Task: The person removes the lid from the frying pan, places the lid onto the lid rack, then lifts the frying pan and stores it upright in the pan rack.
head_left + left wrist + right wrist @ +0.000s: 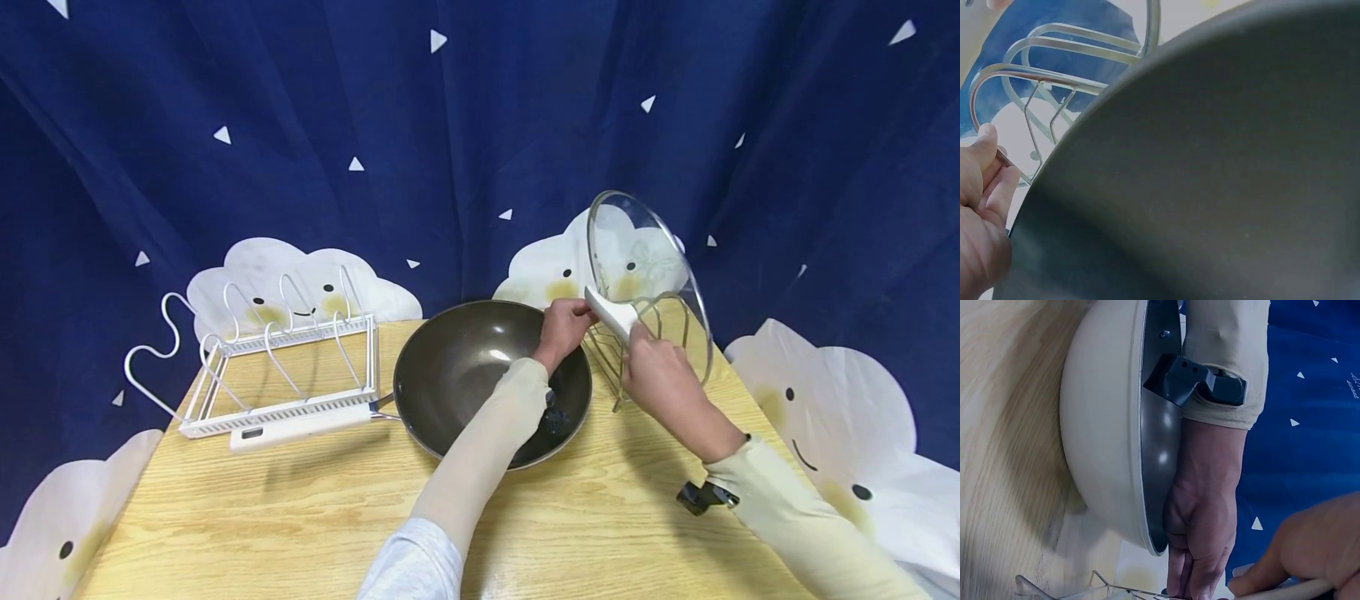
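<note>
A clear glass lid (pixel 645 267) with a white handle (pixel 611 313) stands tilted on edge at the right of the wooden table (pixel 300 517). My right hand (pixel 643 340) grips that handle, which also shows under my fingers in the right wrist view (pixel 1285 591). A metal wire rack (pixel 637 354) stands right behind the lid. My left hand (pixel 576 315) reaches across a dark wok (pixel 465 367) and pinches a wire of that rack (pixel 1060 78) between thumb and fingers (pixel 988 159).
A white divider rack (pixel 277 367) sits at the table's left. The wok's long white handle (pixel 300 427) points left in front of it. A blue cloth with clouds hangs behind. The wok's cream outer wall (pixel 1104 425) rests on the table.
</note>
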### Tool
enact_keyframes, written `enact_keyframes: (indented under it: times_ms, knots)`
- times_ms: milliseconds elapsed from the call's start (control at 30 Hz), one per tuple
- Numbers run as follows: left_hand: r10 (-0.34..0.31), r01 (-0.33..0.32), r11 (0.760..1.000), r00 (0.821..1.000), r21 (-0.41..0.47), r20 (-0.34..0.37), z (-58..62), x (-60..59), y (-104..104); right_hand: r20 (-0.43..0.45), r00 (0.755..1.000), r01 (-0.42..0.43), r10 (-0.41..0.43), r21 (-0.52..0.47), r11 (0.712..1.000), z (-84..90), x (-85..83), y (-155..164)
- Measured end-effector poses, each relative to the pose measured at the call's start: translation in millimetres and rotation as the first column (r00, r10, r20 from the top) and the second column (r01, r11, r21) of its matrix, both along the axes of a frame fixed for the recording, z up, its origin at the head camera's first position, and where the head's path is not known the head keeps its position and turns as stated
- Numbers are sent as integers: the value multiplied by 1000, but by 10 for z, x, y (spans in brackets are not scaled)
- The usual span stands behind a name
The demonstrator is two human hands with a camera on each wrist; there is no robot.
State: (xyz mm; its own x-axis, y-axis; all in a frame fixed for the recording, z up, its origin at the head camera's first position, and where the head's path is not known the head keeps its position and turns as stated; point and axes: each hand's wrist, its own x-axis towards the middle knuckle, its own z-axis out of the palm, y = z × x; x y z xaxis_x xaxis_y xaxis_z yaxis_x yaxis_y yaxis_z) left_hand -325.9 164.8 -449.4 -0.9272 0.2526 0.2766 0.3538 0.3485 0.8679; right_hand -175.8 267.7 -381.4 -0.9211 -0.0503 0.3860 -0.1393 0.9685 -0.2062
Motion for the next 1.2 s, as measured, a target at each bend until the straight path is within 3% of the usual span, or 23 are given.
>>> enact_keyframes:
  times_ms: [267, 300, 500, 700, 900, 1033, 1200]
  knots:
    - [16, -16, 1000, 999, -9, 36, -33, -11, -9, -23, 1000, -5, 5, 0, 1000, -40, 12, -43]
    - [22, -22, 1000, 1000, -6, 17, -88, -48, 5, -20, 1000, -4, 4, 2, 1000, -42, 13, -44]
    - [12, -14, 999, 999, 45, 46, -109, -63, -8, -9, 1000, 5, -5, 3, 1000, -42, 13, -64]
    - [-37, 33, 998, 997, 56, 63, -32, -33, -44, 19, 1000, 20, -20, 9, 1000, -16, 1, -77]
    - [-93, 82, 988, 993, 127, 76, 9, -7, -133, 57, 998, 23, -24, 15, 1000, 29, 44, -68]
    - [-98, 80, 987, 987, 138, 131, 60, 19, -259, -13, 1000, 10, -9, 44, 999, 40, 138, -83]
    - [-93, 78, 991, 985, 106, 145, 153, 49, -439, -146, 989, 44, -28, 106, 993, 150, 275, -116]
